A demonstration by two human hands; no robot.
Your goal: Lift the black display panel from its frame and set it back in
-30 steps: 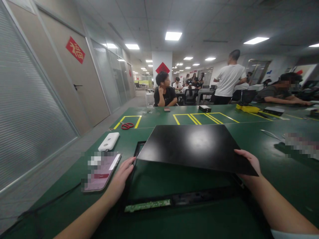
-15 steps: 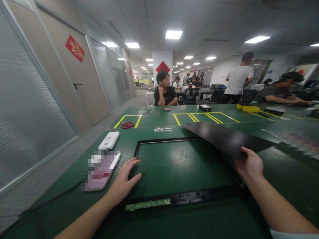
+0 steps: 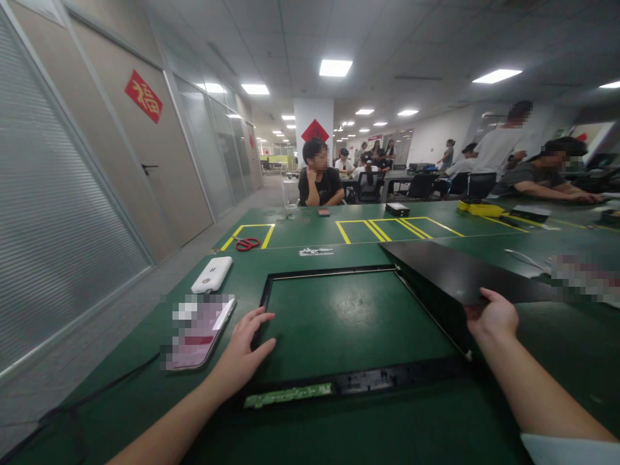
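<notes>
A thin black panel (image 3: 450, 268) is tilted up over the right side of a rectangular black frame (image 3: 334, 272). My right hand (image 3: 495, 320) grips the panel's near edge, thumb on top and fingers underneath. My left hand (image 3: 249, 345) rests at the frame's left side, its thumb and fingers apart, and seems to touch it. A green circuit board (image 3: 288, 395) sits in the left part of the frame's near bar. Green tabletop shows through the frame's opening. The panel partly covers the frame's right side.
Left of the frame lie a phone (image 3: 198, 336) and a white power bank (image 3: 212, 274). Red-handled scissors (image 3: 247, 244) and small white pieces (image 3: 316, 252) are farther back. A yellow tray (image 3: 480, 208) stands far right. A person (image 3: 320, 184) sits across the table (image 3: 349, 426).
My right hand and the black panel have shifted to the right, uncovering more of the frame's right side. My left hand has stayed nearly still.
</notes>
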